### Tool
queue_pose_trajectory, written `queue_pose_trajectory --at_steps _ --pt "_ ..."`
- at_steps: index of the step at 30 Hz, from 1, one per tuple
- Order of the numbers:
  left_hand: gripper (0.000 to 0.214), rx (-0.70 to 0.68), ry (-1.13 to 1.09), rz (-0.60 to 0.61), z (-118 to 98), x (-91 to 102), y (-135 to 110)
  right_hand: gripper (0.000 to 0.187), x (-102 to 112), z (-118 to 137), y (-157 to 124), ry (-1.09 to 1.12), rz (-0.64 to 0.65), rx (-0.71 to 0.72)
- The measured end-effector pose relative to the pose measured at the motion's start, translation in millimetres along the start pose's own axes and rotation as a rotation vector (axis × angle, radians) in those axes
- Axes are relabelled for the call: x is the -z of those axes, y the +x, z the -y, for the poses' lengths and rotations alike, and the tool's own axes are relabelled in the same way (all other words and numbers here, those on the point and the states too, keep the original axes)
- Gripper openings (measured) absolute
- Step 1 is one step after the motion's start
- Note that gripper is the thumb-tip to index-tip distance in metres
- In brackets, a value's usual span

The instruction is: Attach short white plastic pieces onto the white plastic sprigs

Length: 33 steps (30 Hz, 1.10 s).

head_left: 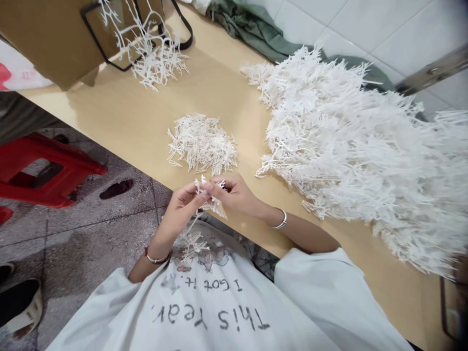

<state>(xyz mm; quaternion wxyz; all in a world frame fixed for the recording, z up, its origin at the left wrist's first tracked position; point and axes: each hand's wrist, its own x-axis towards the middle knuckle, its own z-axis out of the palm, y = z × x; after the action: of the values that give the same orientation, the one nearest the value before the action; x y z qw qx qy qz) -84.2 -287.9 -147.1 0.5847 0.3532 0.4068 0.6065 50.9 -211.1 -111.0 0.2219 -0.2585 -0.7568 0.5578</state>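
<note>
Left grip [179, 207] and right grip [237, 195] meet at the near edge of the desk [120, 122], fingers of both pinched on a bunch of white branched strands [218, 208], some of which dangle below them in front of the printed shirt [208, 312]. Just beyond the grips lies a small white pile [204, 144], while a large white heap [351, 146] spreads to their right. Farther ahead and leftward, a looser white cluster [157, 66] rests near a brown box [47, 39], and a red stool [73, 163] stands to their left.
</note>
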Motion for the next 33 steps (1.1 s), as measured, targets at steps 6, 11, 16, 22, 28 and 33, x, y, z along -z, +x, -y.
queue_pose_trajectory --at_steps 6,11,16,22,28,33 --pt "0.017 -0.051 0.047 -0.104 2 -5.0 1 0.049 -3 -1 1 0.086 -0.065 -0.009" --pt "0.013 0.024 -0.069 -0.1 4 -6.5 2 0.052 -5 -3 4 0.287 0.008 -0.119" --pt "0.012 0.073 -0.325 -0.188 7 -19.1 2 0.051 -14 -7 1 0.472 -0.103 -0.131" --pt "0.017 0.083 -0.36 -0.161 7 -27.5 3 0.051 -25 -14 -2 0.627 -0.259 -0.102" --pt "0.017 0.097 -0.261 -0.084 2 -16.3 1 0.053 -12 -3 1 0.531 -0.054 -0.157" --pt "0.019 0.067 -0.089 -0.029 -1 -3.1 0 0.056 -1 7 2 0.185 0.012 -0.091"
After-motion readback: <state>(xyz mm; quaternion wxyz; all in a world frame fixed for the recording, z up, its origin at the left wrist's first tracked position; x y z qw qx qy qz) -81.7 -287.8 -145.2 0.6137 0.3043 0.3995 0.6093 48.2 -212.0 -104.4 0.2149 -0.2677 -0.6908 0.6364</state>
